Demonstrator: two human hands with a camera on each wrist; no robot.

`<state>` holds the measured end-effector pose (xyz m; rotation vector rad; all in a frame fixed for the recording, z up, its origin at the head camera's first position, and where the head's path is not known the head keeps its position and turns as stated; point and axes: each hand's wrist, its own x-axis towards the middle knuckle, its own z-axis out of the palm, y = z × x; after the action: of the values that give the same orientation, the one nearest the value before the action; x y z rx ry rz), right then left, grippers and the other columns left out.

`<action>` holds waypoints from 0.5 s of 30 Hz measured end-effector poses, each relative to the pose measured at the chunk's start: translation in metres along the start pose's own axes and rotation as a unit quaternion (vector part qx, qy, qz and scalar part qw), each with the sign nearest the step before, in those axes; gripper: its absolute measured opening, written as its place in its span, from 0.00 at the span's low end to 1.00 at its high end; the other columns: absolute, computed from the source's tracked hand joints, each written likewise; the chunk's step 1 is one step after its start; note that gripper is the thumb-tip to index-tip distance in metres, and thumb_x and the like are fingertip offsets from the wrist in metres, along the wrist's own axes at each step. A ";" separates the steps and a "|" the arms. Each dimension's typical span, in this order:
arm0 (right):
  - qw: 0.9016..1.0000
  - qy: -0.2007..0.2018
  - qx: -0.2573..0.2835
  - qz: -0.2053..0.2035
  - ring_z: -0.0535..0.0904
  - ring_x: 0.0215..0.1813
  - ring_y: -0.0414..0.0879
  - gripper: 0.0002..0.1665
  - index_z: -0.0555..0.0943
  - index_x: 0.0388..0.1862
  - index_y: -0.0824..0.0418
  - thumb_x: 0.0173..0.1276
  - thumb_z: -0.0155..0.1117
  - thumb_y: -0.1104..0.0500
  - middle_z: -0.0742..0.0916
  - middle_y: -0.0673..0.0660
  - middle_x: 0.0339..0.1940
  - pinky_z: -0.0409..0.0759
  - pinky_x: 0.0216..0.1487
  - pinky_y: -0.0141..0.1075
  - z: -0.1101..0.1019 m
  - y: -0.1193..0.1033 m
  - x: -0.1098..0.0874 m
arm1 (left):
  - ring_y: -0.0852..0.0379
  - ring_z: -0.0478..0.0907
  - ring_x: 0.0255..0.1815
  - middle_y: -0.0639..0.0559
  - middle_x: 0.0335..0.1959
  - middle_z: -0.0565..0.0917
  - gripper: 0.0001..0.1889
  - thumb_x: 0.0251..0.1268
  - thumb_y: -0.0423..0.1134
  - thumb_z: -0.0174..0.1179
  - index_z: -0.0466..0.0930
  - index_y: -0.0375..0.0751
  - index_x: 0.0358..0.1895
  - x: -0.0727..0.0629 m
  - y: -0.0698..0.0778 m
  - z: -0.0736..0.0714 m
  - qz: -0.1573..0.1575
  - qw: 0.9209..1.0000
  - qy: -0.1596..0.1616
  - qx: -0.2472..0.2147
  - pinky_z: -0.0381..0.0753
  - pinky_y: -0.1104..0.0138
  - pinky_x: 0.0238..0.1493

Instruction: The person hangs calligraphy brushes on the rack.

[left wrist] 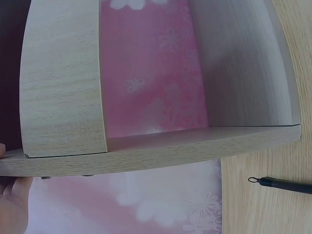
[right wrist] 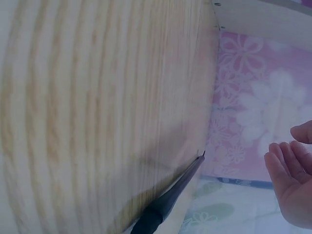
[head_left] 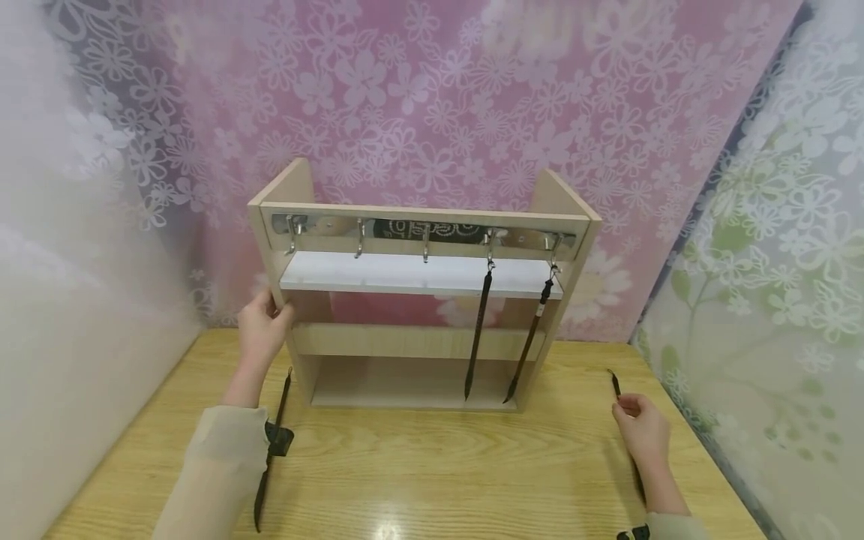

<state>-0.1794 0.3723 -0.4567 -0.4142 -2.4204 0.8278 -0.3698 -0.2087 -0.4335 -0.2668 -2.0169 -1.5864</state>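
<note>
- Hands: we record the left hand (head_left: 265,326) gripping the left side panel of the rack (head_left: 378,341), thumb on the inner side, fingers on the outer. Our right hand (head_left: 644,431), lower right of the frame, hovers over the right table brush (head_left: 637,480); the right wrist view shows its fingers loosely bent, thumb apart, holding nothing.
- Backdrop: we note a pink flowered curtain (head_left: 418,142) across the upper frame.
- Table (head_left: 405,472): wood-grained, filling the bottom of the frame.
- Rack: pale wood, upright at the centre of the frame, standing on the table before the curtain.
- White shelf (head_left: 391,271): fixed across the rack, below its top front board.
- Metal strip (head_left: 398,229): shiny, mounted along that board.
- Hanging brushes: we count two, right of centre. One dark brush (head_left: 478,337) hangs from the fourth hook from the left; a brown-handled brush (head_left: 526,341) hangs from the fifth, slanting down to the left.
- Table brushes: the left table brush (head_left: 263,480) lies at lower left, beside the left forearm; the other lies beneath the right hand, partly hidden by it.
- Hooks (head_left: 360,240): we count five, the three leftmost bare.
</note>
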 end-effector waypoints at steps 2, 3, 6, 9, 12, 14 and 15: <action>1.000 -0.007 -0.006 0.006 0.77 0.34 0.57 0.10 0.76 0.38 0.72 0.58 0.57 0.66 0.82 0.67 0.32 0.76 0.29 0.36 0.000 0.004 0.002 | 0.49 0.76 0.46 0.40 0.45 0.79 0.21 0.52 0.41 0.61 0.75 0.39 0.50 -0.002 0.010 0.000 -0.004 1.000 -0.004 0.027 0.81 0.60 0.39; 1.000 -0.011 -0.005 0.010 0.77 0.35 0.58 0.11 0.76 0.38 0.72 0.58 0.57 0.66 0.82 0.67 0.32 0.76 0.30 0.39 0.000 0.006 0.003 | 0.48 0.76 0.47 0.40 0.46 0.78 0.21 0.54 0.44 0.60 0.75 0.40 0.51 -0.004 0.018 0.000 -0.008 0.999 -0.006 0.042 0.80 0.57 0.40; 0.999 -0.025 -0.010 0.018 0.76 0.36 0.60 0.13 0.75 0.40 0.73 0.59 0.56 0.65 0.81 0.69 0.34 0.76 0.33 0.45 -0.001 0.010 0.005 | 0.49 0.78 0.43 0.40 0.43 0.80 0.19 0.52 0.43 0.61 0.77 0.39 0.47 -0.009 0.030 0.002 0.008 0.999 0.009 0.041 0.82 0.61 0.36; 0.999 -0.029 -0.009 0.018 0.76 0.37 0.60 0.14 0.75 0.42 0.74 0.59 0.55 0.65 0.81 0.70 0.35 0.77 0.34 0.48 -0.001 0.014 0.006 | 0.46 0.78 0.41 0.37 0.41 0.80 0.19 0.54 0.43 0.60 0.77 0.35 0.46 -0.016 0.059 0.002 0.001 0.998 0.011 0.056 0.81 0.58 0.36; 0.999 -0.033 -0.010 0.013 0.76 0.37 0.61 0.14 0.75 0.42 0.75 0.60 0.54 0.65 0.80 0.70 0.35 0.77 0.33 0.49 -0.001 0.019 0.008 | 0.45 0.79 0.35 0.34 0.37 0.80 0.15 0.54 0.37 0.58 0.77 0.29 0.42 -0.022 0.084 0.005 0.003 0.996 0.018 0.088 0.82 0.62 0.30; 0.999 -0.040 -0.016 0.012 0.76 0.36 0.61 0.15 0.74 0.42 0.75 0.61 0.53 0.65 0.80 0.70 0.35 0.77 0.32 0.48 -0.002 0.023 0.009 | 0.42 0.78 0.31 0.31 0.32 0.80 0.13 0.55 0.34 0.56 0.76 0.25 0.38 -0.027 0.107 0.007 0.003 0.992 0.020 0.124 0.81 0.67 0.26; 0.999 -0.046 -0.019 0.012 0.75 0.36 0.61 0.15 0.74 0.43 0.76 0.61 0.53 0.64 0.80 0.70 0.35 0.77 0.32 0.48 -0.003 0.025 0.009 | 0.43 0.78 0.28 0.31 0.30 0.80 0.12 0.55 0.33 0.56 0.76 0.24 0.36 -0.029 0.113 0.007 0.012 0.991 0.025 0.133 0.79 0.73 0.23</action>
<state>-0.1824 0.3968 -0.4668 -0.4281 -2.5236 0.8286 -0.2941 -0.1648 -0.3557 -0.1469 -2.1482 -1.2773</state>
